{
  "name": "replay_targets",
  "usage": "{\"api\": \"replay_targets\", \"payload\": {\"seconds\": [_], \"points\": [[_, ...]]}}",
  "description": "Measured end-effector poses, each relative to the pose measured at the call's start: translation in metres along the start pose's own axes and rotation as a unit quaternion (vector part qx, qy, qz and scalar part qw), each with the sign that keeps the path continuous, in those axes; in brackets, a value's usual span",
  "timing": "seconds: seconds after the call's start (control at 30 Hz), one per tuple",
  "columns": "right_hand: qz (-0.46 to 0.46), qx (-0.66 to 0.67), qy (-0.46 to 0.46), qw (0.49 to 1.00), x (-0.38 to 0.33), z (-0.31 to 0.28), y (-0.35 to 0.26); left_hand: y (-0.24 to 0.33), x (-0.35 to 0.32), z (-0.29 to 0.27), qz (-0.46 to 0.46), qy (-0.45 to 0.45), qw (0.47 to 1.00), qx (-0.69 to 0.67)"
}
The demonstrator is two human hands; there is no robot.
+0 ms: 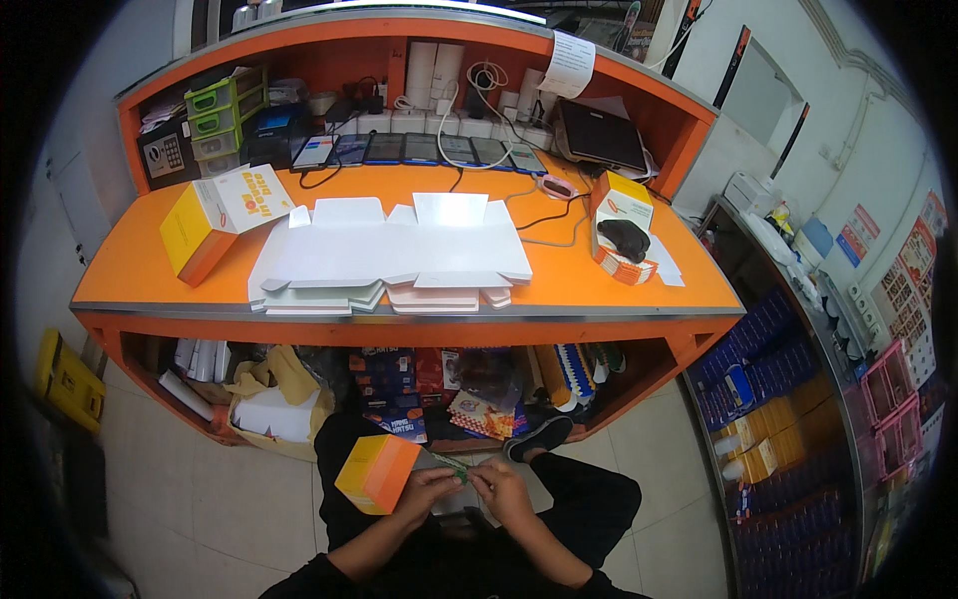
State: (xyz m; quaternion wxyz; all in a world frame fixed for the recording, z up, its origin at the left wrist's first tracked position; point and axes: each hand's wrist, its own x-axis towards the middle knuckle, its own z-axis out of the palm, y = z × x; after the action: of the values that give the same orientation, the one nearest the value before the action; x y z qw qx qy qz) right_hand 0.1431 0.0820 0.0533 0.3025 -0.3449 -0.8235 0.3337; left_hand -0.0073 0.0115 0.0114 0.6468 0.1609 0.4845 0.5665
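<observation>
Low in front of my body, my left hand and my right hand meet with fingers closed. Between their fingertips is a small, thin green item, partly hidden by the fingers; its kind is too small to make out. A yellow and orange carton rests tilted over my left thigh, beside my left hand and forearm. Above my hands, on the orange counter, lies a stack of flat white unfolded cartons. Another yellow, orange and white carton stands tilted left of that stack.
At the counter's right, a yellow-and-white box has a dark item on it. Several phones line the back, with cables nearby. The lower shelf holds packets and a paper bag. A metal-topped rack with stacked cartons stands right.
</observation>
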Motion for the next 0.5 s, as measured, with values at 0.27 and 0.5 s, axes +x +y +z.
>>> {"api": "replay_targets", "payload": {"seconds": [0.27, 0.5], "points": [[-0.040, -0.045, -0.033, 0.998, 0.007, -0.009, -0.005, 0.006, -0.005, 0.006, 0.024, 0.002, 0.999, 0.024], [-0.071, -0.041, 0.017, 0.996, 0.005, -0.003, -0.013, 0.007, -0.001, 0.007, 0.087, 0.016, 0.996, 0.004]]}}
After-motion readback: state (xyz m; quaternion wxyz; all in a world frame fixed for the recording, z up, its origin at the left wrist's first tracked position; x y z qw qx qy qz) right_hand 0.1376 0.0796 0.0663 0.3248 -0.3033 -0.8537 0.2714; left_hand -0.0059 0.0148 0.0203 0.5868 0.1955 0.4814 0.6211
